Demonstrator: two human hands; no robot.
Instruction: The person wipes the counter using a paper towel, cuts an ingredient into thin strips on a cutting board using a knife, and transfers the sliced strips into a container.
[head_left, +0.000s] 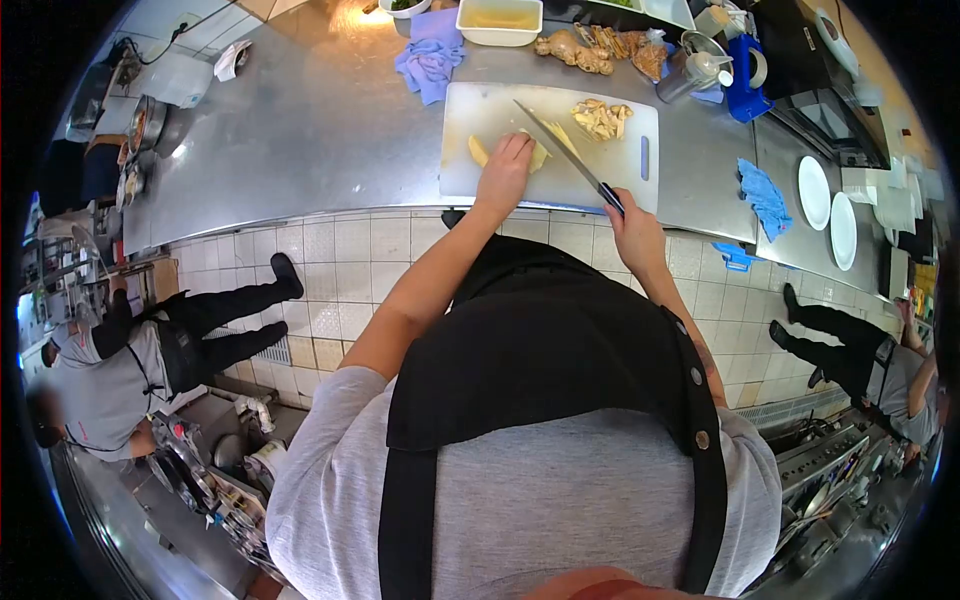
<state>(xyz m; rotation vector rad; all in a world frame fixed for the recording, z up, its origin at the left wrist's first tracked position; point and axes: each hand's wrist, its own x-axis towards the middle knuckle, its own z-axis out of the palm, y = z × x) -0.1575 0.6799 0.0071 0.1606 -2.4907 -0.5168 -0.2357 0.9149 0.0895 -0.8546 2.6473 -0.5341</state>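
Observation:
On the steel counter lies a white cutting board point(465, 115). My right hand point(637, 232) is closed around the black handle of a long knife point(565, 147), its blade pointing up and left over the board. Beside the blade, my left hand point(507, 175) has its fingers bent together on pale yellow pieces point(538, 156); how much it grips is hidden under the fingers. Another yellow piece point(478, 151) lies just left of that hand. Thin slices touch the blade's far side. A pile of peeled chunks point(602, 119) rests at the board's upper right.
Behind the board are a purple cloth point(430, 65), a white tub of yellowish liquid point(500, 22), knobbly roots point(575, 50) and a clear container point(690, 75). Right are a blue cloth point(763, 198) and white plates point(814, 193). One person point(120, 370) is at left, another point(880, 370) at right.

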